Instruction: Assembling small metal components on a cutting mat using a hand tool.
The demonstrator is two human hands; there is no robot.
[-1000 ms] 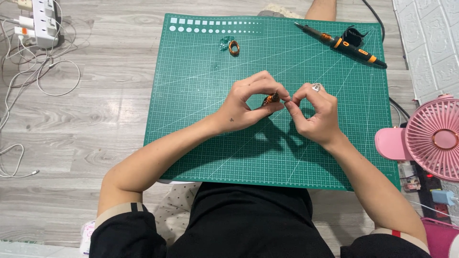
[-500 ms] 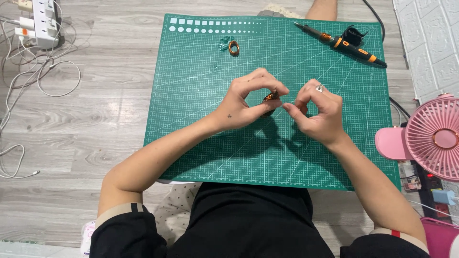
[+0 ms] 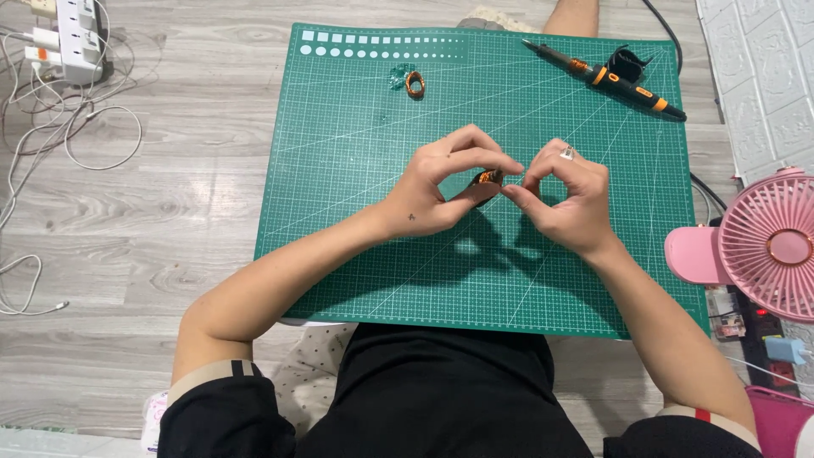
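My left hand [image 3: 441, 187] pinches a small coil of copper wire [image 3: 487, 178] between thumb and fingers, just above the green cutting mat [image 3: 356, 212]. My right hand [image 3: 568, 199], with a ring on one finger, meets it from the right, thumb and forefinger pinched at the coil's edge, as if on a thin wire too fine to see. Both hands hover over the middle of the mat.
A second copper coil [image 3: 415, 83] and a small clear piece [image 3: 398, 76] lie near the mat's top. A black and orange soldering iron [image 3: 606, 76] rests at the top right. A pink fan [image 3: 763, 246] stands right; a power strip [image 3: 76, 34] and cables lie on the left floor.
The hands stay together over the mat's middle. The fingers have shifted slightly around the coil, with the left fingers arched a bit more over it.
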